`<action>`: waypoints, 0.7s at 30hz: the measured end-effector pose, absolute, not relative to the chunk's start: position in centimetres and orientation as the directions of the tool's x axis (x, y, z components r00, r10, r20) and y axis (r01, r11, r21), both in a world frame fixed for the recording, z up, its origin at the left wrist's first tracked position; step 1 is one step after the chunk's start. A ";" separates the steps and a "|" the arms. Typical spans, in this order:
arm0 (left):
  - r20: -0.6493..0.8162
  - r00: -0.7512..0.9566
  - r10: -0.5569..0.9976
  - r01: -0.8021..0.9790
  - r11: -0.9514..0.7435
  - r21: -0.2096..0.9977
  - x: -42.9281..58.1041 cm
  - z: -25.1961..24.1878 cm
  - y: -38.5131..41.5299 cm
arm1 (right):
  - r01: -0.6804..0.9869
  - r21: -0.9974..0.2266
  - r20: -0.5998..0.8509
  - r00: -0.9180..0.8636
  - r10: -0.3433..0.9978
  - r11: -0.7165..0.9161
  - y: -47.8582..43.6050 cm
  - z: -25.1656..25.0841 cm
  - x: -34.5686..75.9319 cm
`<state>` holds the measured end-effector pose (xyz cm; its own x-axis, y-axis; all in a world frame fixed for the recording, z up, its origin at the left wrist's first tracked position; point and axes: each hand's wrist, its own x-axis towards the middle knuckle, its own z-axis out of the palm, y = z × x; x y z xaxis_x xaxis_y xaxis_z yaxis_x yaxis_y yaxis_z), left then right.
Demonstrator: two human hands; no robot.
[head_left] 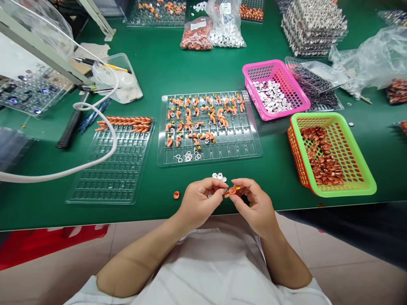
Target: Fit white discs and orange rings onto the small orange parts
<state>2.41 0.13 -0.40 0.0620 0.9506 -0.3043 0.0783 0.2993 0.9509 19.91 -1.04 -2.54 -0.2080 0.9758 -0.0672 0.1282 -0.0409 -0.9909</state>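
Observation:
My left hand and my right hand meet at the near edge of the green table, both pinched on a small orange part held between their fingertips. A few white rings lie just beyond my fingers. One loose orange ring rests on the table to the left of my left hand. Straight ahead is a clear tray holding several orange parts and some white rings.
A second clear tray with a row of orange pieces lies to the left, crossed by a white hose. At right stand a green-and-orange basket of orange rings and a pink basket of white rings. Bags and stacked trays line the far side.

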 end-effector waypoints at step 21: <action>-0.260 0.227 0.939 0.069 0.250 0.966 1.0 0.3 -0.8 | 0.215 -0.964 0.107 -0.235 0.966 0.158 -1.4 -1.5 21.0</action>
<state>0.96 -0.77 0.35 0.2270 0.9387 -0.2596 0.0689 0.2504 0.9657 21.04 -1.36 -1.53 -0.2345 0.9663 0.1065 0.2148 0.1584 -0.9637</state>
